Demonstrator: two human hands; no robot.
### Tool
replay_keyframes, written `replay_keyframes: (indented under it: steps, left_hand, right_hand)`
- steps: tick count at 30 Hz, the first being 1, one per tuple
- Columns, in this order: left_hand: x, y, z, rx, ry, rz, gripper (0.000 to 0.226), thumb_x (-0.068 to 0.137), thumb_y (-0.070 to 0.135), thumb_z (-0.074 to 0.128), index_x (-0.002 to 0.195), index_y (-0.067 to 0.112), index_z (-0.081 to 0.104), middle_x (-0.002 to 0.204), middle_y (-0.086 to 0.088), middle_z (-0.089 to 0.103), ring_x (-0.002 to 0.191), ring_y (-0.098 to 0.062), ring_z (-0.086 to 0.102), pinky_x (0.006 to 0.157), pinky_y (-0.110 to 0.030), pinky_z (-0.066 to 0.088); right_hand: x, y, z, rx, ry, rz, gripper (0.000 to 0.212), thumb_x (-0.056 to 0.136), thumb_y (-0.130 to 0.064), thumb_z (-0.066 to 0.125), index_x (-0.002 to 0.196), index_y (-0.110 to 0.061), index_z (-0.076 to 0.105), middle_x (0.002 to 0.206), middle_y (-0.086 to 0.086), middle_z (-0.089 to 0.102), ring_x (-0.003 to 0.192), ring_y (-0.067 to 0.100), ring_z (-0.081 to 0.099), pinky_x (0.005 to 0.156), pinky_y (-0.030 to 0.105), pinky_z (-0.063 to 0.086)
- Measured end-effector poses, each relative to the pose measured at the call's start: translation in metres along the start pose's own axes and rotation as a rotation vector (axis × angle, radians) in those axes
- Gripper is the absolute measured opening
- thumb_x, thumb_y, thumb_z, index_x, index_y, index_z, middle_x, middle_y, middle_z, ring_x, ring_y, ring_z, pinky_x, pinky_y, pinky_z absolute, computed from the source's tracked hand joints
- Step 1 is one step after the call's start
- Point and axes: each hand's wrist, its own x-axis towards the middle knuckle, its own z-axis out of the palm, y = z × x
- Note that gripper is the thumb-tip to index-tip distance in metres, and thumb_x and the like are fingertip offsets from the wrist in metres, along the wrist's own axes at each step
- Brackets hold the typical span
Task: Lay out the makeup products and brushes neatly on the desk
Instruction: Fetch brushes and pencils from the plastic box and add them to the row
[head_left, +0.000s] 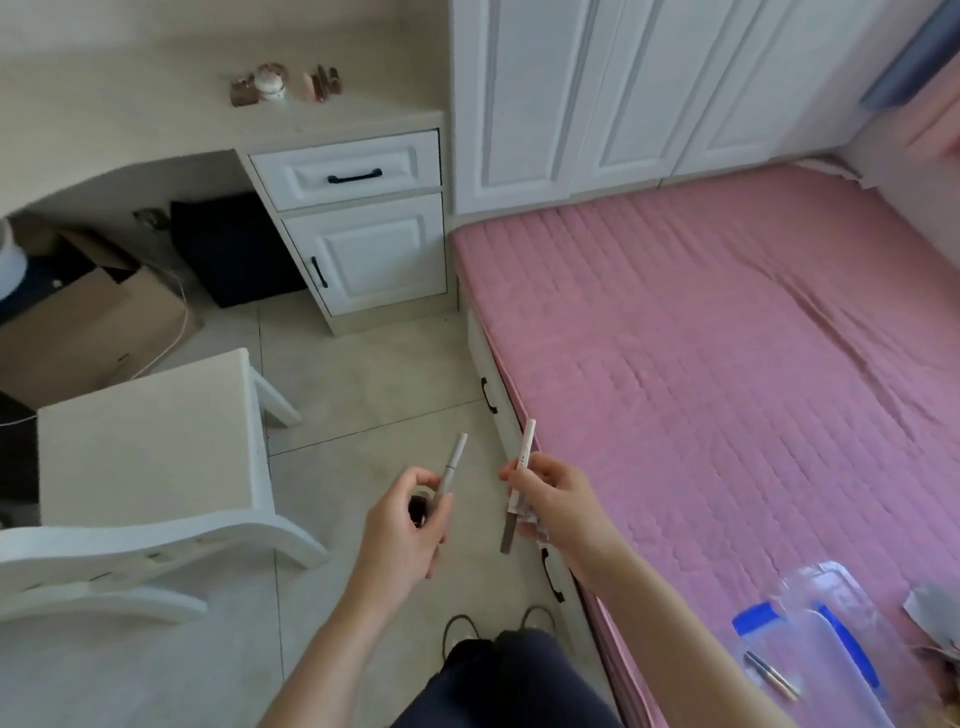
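Head view: a person standing between bed and desk carries makeup toward the beige desktop (332, 117). Left hand (410, 525) curls round a slim white pencil-shaped stick (453, 465) and a small dark round jar (418, 508); right hand (550, 499) pinches a white pen-like stick (523, 457) with a grey slender tool (508, 535), apparently gathered for one trip. A white chair (150, 447) stands between; a clear blue-trimmed plastic pouch (821, 639) lies on the pink quilted bed (727, 364).

bed (727, 364) pink cover | wardrobe (597, 93) white, at bed's head | chair (145, 447) white, left of bed | box (88, 327) cardboard, beyond chair | floor (363, 374) tiled, between chair and bed
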Motion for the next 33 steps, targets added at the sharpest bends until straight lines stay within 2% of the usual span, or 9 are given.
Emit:
replay_keyframes:
  steps: [5, 9, 11, 15, 19, 22, 25, 29, 33]
  left_hand:
    - [0.032, -0.005, -0.016, 0.003, 0.075, -0.016, 0.009, 0.090, 0.018, 0.064, 0.085, 0.022, 0.058, 0.058, 0.002, 0.055, 0.044, -0.012, 0.044, 0.040, -0.026, 0.036]
    - [0.070, 0.004, -0.022, 0.094, 0.109, -0.014, 0.014, 0.085, 0.013, 0.065, 0.079, 0.020, 0.055, 0.061, 0.006, 0.053, 0.048, -0.003, 0.044, 0.045, -0.019, 0.039]
    - [0.094, 0.013, -0.025, 0.111, 0.118, -0.033, 0.013, 0.084, 0.013, 0.062, 0.077, 0.018, 0.052, 0.062, 0.004, 0.049, 0.050, -0.005, 0.041, 0.048, -0.020, 0.038]
    - [0.147, 0.035, -0.031, 0.064, 0.172, -0.057, 0.012, 0.088, 0.017, 0.058, 0.078, 0.017, 0.051, 0.060, 0.000, 0.046, 0.050, -0.014, 0.040, 0.049, -0.032, 0.036]
    - [0.196, 0.060, -0.038, -0.014, 0.218, -0.073, 0.015, 0.095, 0.020, 0.053, 0.080, 0.018, 0.053, 0.054, 0.000, 0.045, 0.046, -0.016, 0.039, 0.044, -0.030, 0.034]
    - [0.229, 0.072, -0.045, -0.003, 0.264, -0.084, 0.008, 0.094, 0.021, 0.055, 0.086, 0.020, 0.056, 0.056, 0.002, 0.049, 0.046, -0.012, 0.043, 0.045, -0.029, 0.038]
    - [0.256, 0.082, -0.054, 0.024, 0.348, -0.100, 0.010, 0.090, 0.020, 0.058, 0.080, 0.019, 0.058, 0.055, 0.003, 0.052, 0.047, -0.010, 0.046, 0.047, -0.028, 0.041]
    - [0.292, 0.096, -0.071, 0.045, 0.332, -0.110, 0.016, 0.092, 0.017, 0.058, 0.076, 0.015, 0.056, 0.054, -0.002, 0.057, 0.046, -0.006, 0.050, 0.049, -0.022, 0.043]
    - [0.334, 0.106, -0.096, -0.024, 0.281, -0.120, 0.016, 0.095, 0.018, 0.054, 0.080, 0.013, 0.055, 0.057, -0.005, 0.059, 0.044, -0.011, 0.048, 0.044, -0.023, 0.039]
  right_hand:
    - [0.038, -0.027, 0.019, -0.086, -0.049, -0.045, 0.010, 0.092, -0.015, 0.056, 0.090, -0.011, 0.065, 0.064, -0.003, 0.043, 0.047, 0.004, 0.046, 0.048, 0.020, 0.040]
    - [0.077, -0.051, 0.027, -0.124, -0.084, -0.069, 0.011, 0.091, -0.013, 0.055, 0.090, -0.008, 0.065, 0.057, -0.007, 0.040, 0.048, 0.006, 0.041, 0.046, 0.019, 0.037]
    - [0.100, -0.067, 0.029, -0.154, -0.112, -0.085, 0.013, 0.091, -0.015, 0.056, 0.091, -0.005, 0.064, 0.058, -0.007, 0.039, 0.052, 0.009, 0.040, 0.048, 0.020, 0.037]
    - [0.148, -0.107, 0.031, -0.260, -0.178, -0.145, 0.014, 0.090, -0.018, 0.056, 0.092, -0.007, 0.064, 0.062, -0.008, 0.047, 0.057, 0.012, 0.044, 0.053, 0.022, 0.041]
    - [0.197, -0.143, 0.033, -0.337, -0.235, -0.175, 0.016, 0.089, -0.020, 0.057, 0.090, -0.007, 0.065, 0.065, -0.005, 0.049, 0.060, 0.014, 0.045, 0.055, 0.025, 0.042]
    - [0.233, -0.167, 0.038, -0.396, -0.271, -0.195, 0.020, 0.088, -0.023, 0.058, 0.089, -0.004, 0.064, 0.066, -0.002, 0.050, 0.061, 0.013, 0.045, 0.058, 0.028, 0.043]
    - [0.266, -0.189, 0.046, -0.451, -0.284, -0.226, 0.023, 0.087, -0.027, 0.059, 0.087, -0.004, 0.063, 0.066, -0.002, 0.052, 0.061, 0.012, 0.046, 0.059, 0.028, 0.044]
    - [0.302, -0.214, 0.061, -0.468, -0.310, -0.225, 0.022, 0.087, -0.027, 0.058, 0.087, -0.006, 0.064, 0.066, -0.003, 0.054, 0.061, 0.011, 0.048, 0.058, 0.027, 0.045]
    - [0.340, -0.238, 0.083, -0.477, -0.305, -0.218, 0.020, 0.086, -0.027, 0.058, 0.085, -0.008, 0.064, 0.065, -0.004, 0.054, 0.061, 0.012, 0.048, 0.058, 0.029, 0.045]
